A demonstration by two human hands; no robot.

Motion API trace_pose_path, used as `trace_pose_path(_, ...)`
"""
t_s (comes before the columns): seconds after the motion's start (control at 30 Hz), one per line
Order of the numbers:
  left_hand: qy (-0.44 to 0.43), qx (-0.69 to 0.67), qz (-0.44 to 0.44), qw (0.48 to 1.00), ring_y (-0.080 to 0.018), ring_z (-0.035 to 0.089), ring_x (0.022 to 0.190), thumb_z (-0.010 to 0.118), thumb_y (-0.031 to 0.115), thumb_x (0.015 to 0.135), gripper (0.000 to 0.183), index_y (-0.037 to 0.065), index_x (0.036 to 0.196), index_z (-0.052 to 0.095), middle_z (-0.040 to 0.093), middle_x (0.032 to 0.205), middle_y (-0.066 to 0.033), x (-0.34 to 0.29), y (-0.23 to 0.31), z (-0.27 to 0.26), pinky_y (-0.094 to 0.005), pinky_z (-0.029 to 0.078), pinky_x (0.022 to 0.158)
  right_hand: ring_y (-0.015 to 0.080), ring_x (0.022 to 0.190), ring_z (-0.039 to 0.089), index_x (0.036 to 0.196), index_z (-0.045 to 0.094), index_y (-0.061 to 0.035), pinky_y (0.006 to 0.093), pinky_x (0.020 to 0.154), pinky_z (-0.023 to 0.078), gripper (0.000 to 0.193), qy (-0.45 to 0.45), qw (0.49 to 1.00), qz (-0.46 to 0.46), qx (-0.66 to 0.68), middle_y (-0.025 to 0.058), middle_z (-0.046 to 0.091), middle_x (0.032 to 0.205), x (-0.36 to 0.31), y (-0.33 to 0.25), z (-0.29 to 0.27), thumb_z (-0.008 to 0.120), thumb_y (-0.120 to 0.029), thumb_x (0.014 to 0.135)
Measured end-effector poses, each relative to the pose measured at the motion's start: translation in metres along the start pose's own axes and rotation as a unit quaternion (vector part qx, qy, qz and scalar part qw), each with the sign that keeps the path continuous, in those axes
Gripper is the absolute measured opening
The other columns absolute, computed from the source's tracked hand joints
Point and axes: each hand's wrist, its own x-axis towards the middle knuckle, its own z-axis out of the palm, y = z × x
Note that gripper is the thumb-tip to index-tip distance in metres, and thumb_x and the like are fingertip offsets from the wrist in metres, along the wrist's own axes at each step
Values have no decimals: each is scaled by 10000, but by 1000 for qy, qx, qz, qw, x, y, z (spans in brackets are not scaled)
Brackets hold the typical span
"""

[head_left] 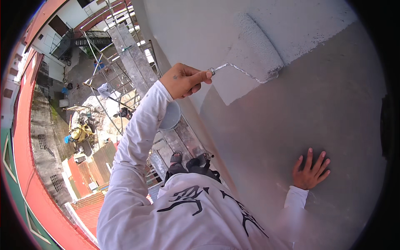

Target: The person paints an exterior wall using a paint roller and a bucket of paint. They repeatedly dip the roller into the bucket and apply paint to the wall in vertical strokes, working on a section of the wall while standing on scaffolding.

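Observation:
My left hand (186, 81) is closed round the handle of a paint roller (259, 43), the handle itself mostly hidden by my fingers. Its bent, paint-spattered wire frame runs right to a thick, paint-covered sleeve, which lies against the wall (266, 129). Around and above the sleeve the wall carries pale paint; lower down and to the right it is darker grey. With fingers spread, my right hand (310, 171) rests flat on the dark grey part. A round bucket (171, 116) with greyish contents stands below my left wrist, partly hidden by the sleeve.
My sandalled feet (176, 157) stand on narrow scaffold planks (133, 58) beside the wall. Metal scaffold pipes (100, 62) rise at the left. Far below lie a yard with rubble, a yellow machine (80, 132) and rusty corrugated roofs (89, 166). A red ledge (26, 125) curves along the left.

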Motion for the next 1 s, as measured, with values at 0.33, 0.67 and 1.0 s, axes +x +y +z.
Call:
trace_pose_path(0.33, -18, 81, -102, 991, -128, 571, 552, 723, 511, 945, 504, 17, 960, 818, 606, 594, -49, 57, -172, 12, -331, 493, 589, 400, 1545, 318, 1338, 678, -214, 545, 1277, 107, 404, 23, 999, -35, -12, 202, 457, 1594, 5, -8, 9, 585, -430, 1010)
trace_pose_path(0.67, -29, 235, -134, 962, -351, 708, 726, 626, 527, 983, 518, 42, 931, 801, 715, 730, -180, 129, -362, 47, -447, 546, 732, 440, 1531, 322, 1385, 600, -117, 554, 1263, 158, 502, 43, 995, -74, -49, 261, 424, 1593, 2, -24, 21, 575, -476, 1034)
trace_pose_path(1.0, -73, 299, -252, 917, -438, 722, 1022, 623, 484, 987, 523, -11, 1049, 778, 746, 1056, -271, 226, -548, 97, -503, 562, 944, 491, 1526, 273, 1389, 551, -48, 678, 1196, 197, 479, 77, 991, -106, 9, 296, 334, 1632, 12, -68, 42, 538, -394, 1057)
